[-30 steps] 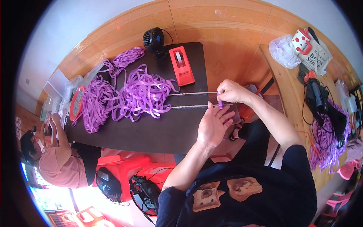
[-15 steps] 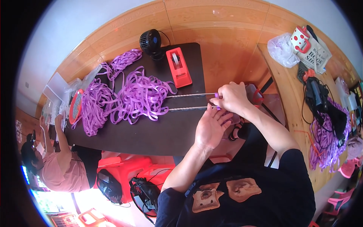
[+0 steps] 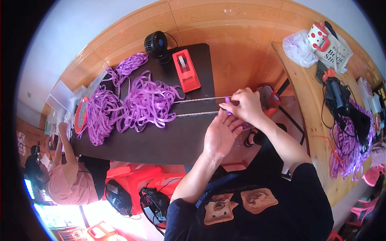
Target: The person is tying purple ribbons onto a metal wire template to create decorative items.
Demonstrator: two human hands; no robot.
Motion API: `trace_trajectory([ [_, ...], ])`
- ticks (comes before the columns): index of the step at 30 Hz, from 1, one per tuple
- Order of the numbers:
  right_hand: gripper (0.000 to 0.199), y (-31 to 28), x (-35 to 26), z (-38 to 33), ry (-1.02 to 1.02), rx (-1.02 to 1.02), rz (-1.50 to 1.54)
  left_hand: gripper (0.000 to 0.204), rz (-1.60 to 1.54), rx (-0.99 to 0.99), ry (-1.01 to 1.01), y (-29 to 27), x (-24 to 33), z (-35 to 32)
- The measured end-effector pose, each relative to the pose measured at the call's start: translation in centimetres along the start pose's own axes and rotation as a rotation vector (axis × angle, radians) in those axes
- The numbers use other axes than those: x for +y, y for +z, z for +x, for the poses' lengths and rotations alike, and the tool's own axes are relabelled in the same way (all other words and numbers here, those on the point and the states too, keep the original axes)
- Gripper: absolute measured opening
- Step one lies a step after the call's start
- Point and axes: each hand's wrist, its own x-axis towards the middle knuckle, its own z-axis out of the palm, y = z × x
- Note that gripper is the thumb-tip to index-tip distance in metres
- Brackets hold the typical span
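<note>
Two thin twisted pale rods run side by side from the table's right part out past its edge. Around their near ends, a short purple ribbon loop spans the gap between them. My right hand is closed, thumb and fingers pinching this ribbon at the rod ends. Just below it, my left hand lies palm up with fingers stretched out, the fingertips near the lower rod's end. At the rods' far ends lies a big tangled heap of purple ribbon. Purple ribbon also shows partly behind my left fingers.
On the dark table stand a red tape dispenser and a black fan. More ribbon and a red oval tray lie left, beside a co-worker. A wooden table with bags and ribbon is at right.
The purple ribbon at the rod ends now shows as a band across both rods, where two small bits showed before. My right fingers have shifted slightly. The co-worker's arms have moved.
</note>
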Motion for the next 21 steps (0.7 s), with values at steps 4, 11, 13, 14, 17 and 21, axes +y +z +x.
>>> trace_trajectory([
  [4,0.02,0.0,2.8,0.0,0.292,-0.275,0.934,0.062,0.015,0.037,0.001,0.5,0.1,-0.1],
  [11,0.026,1.1,3.7,-2.2,0.182,-0.201,1.12,0.061,0.03,0.012,0.001,0.3,0.1,-0.1],
  [13,0.022,1.5,3.3,-2.3,0.208,-0.174,1.166,0.06,0.04,0.029,0.005,0.4,0.1,-0.1],
  [14,0.02,1.6,3.2,-2.4,0.232,-0.149,1.209,0.06,0.043,0.029,0.003,0.5,0.1,-0.1],
  [17,0.014,2.1,4.2,-2.5,0.316,-0.223,1.377,0.059,0.041,0.043,0.01,0.7,0.1,-0.2],
  [21,0.013,2.7,4.7,-2.6,0.445,-0.077,1.502,0.059,0.042,0.023,0.007,0.6,0.0,-0.3],
])
